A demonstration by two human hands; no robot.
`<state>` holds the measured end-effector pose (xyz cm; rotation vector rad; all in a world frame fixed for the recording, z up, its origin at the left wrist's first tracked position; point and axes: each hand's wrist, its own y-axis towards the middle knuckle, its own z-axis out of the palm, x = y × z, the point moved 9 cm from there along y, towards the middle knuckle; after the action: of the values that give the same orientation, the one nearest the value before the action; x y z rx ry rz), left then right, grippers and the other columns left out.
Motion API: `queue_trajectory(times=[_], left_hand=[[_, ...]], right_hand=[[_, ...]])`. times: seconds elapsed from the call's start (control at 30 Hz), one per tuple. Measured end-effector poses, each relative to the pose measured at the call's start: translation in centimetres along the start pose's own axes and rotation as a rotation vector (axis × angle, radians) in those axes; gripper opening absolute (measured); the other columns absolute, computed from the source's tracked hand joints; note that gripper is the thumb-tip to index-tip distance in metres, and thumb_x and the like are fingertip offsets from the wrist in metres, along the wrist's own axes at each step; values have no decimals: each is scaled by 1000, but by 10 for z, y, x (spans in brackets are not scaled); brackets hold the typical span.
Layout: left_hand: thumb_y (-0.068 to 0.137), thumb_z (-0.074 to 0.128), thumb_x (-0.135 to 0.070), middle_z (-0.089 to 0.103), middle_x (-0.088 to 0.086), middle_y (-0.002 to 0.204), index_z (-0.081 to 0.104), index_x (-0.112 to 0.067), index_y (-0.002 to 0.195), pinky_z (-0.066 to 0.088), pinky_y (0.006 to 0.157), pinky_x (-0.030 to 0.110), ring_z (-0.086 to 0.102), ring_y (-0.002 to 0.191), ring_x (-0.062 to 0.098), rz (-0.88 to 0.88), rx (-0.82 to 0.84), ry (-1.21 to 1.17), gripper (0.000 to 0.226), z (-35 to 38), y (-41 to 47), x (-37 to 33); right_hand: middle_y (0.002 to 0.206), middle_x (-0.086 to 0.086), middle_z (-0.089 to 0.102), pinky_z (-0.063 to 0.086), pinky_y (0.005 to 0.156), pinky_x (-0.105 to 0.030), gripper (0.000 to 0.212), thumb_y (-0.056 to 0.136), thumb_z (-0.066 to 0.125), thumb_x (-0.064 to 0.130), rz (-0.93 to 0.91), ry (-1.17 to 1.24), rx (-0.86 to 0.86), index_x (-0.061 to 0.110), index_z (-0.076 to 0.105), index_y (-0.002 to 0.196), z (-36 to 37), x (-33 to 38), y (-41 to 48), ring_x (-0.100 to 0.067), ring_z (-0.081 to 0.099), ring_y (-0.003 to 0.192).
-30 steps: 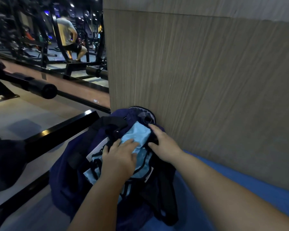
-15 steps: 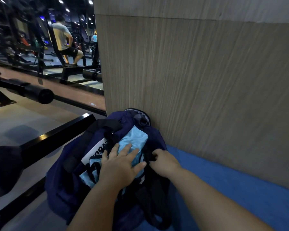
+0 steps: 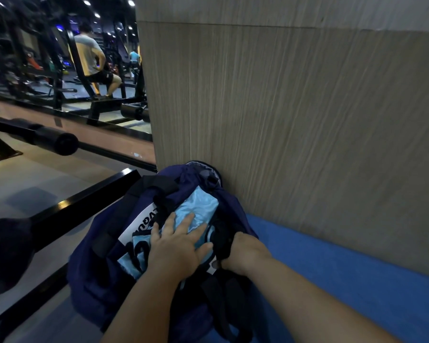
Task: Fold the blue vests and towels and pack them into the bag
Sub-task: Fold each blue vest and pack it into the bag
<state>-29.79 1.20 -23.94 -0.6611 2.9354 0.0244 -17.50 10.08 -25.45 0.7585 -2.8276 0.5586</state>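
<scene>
Since the light-blue vest [image 3: 198,209] already lies folded in the mouth of the navy duffel bag [image 3: 97,273], packing looks well advanced for this piece at least. The left hand [image 3: 176,251] rests on top of it at the middle of the bag's opening. Its fingers are straight and spread and the palm is flat on the cloth, so it seems to be pressing the vest down. The right hand [image 3: 245,251] is at the bag's right rim with its fingers curled round dark material there. This looks like the black strap [image 3: 223,238], though strap and rim are hard to tell apart in the dim light.

A white patch with black lettering [image 3: 139,224] shows just left of the left hand, inside the opening; it may belong to a vest. I cannot pick out a towel anywhere, and whatever sits under the vest is hidden.

No loose vest or towel shows on the blue mat [image 3: 332,256] to the right of the bag, so little may remain outside it. The wood-grain panel [image 3: 282,120] stands right behind the bag and touches it. My judgement is that what is left is to seat this vest fully and close the bag, whose mouth is open.
</scene>
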Motion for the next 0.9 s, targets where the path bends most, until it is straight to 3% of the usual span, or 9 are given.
queue_trajectory(times=[0.1,0.33,0.43,0.5,0.57,0.6,0.7,0.77,0.9], left_hand=[[94,23,-70,-10,-14,162,17,-50,149,-8,117,55,-17,148,24,3,13,7,59,1,0,0],[93,27,-70,-12,-13,162,24,-50,147,-10,117,56,-18,148,25,6,18,9,57,2,-1,-1],[94,26,-69,-13,-13,162,24,-51,146,-10,116,56,-18,148,25,3,21,8,56,2,0,-1],[95,25,-67,-12,-13,162,25,-51,146,-9,116,55,-17,148,25,-2,14,1,54,2,0,-1],[96,25,-66,-10,-14,162,28,-51,145,-8,117,55,-16,148,24,-6,0,-15,52,1,0,-1],[96,26,-65,-9,-15,162,29,-51,145,-8,117,54,-16,148,24,-8,-7,-21,51,0,0,0],[95,27,-66,-8,-15,162,31,-50,144,-7,118,55,-14,149,23,-11,-21,-26,52,-1,-1,0],[90,31,-72,-8,-14,162,31,-49,144,-7,118,55,-15,149,23,-14,-16,-33,59,-2,-1,0],[64,47,-91,-15,-13,161,23,-46,149,-12,115,56,-21,147,25,-11,58,-5,99,2,-2,-2]], right_hand=[[115,-6,64,52,83,-29,64,81,68,57,0,-56,11,11,57,123,1,1,-2,-20,62,104],[139,-2,53,46,98,-31,74,85,60,59,41,-54,75,17,44,143,10,0,0,-21,54,122],[144,-7,48,43,105,-37,62,95,53,44,53,-23,141,15,38,147,13,-1,3,-26,49,128],[134,-10,56,46,97,-33,44,96,51,37,43,41,137,12,52,133,17,-4,4,-26,53,122],[111,-7,63,47,81,-27,15,91,59,32,27,182,86,17,60,94,23,-14,10,-21,61,106],[101,-5,64,47,76,-27,13,88,63,28,35,321,55,19,56,81,25,-22,12,-19,62,97],[99,-14,70,53,77,-34,9,83,67,18,71,853,-8,10,64,85,26,-41,9,-25,66,90],[99,-15,71,55,81,-37,15,83,66,16,85,1006,-56,6,66,95,22,-50,7,-29,68,93],[91,3,60,47,69,-25,26,78,60,5,-124,589,-412,25,46,86,-8,-48,2,-15,57,84]])
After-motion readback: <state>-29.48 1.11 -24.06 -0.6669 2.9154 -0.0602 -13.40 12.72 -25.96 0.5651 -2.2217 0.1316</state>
